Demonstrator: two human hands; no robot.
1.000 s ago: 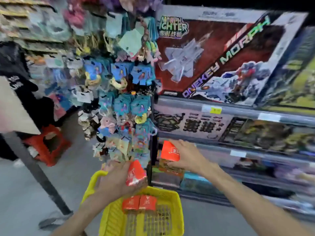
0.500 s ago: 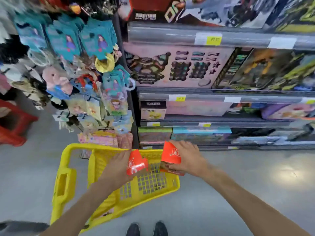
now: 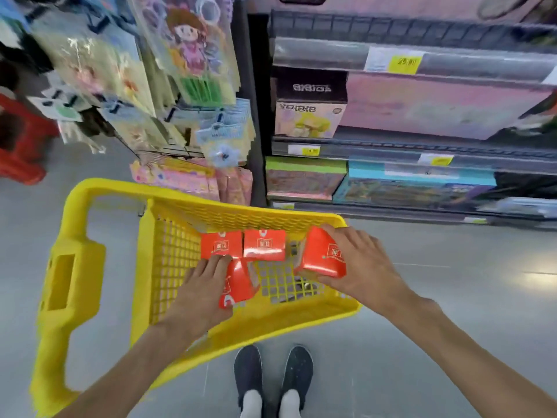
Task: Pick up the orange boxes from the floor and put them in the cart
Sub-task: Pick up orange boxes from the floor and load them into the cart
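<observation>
A yellow plastic cart stands on the grey floor in front of me. Two orange boxes lie side by side against its far wall. My left hand is inside the cart, gripping a third orange box low over the mesh bottom. My right hand holds a fourth orange box tilted over the cart's right side, just inside the rim.
Shelves of boxed toys rise right behind the cart. A rack of hanging packets stands at its far left corner. A red stool sits at the left edge. My shoes are on the floor by the cart's near rim.
The view has tilted down and closer to the cart. Both hands have lowered their orange boxes from above the rim into the cart, and two boxes lying at the far wall show again.
</observation>
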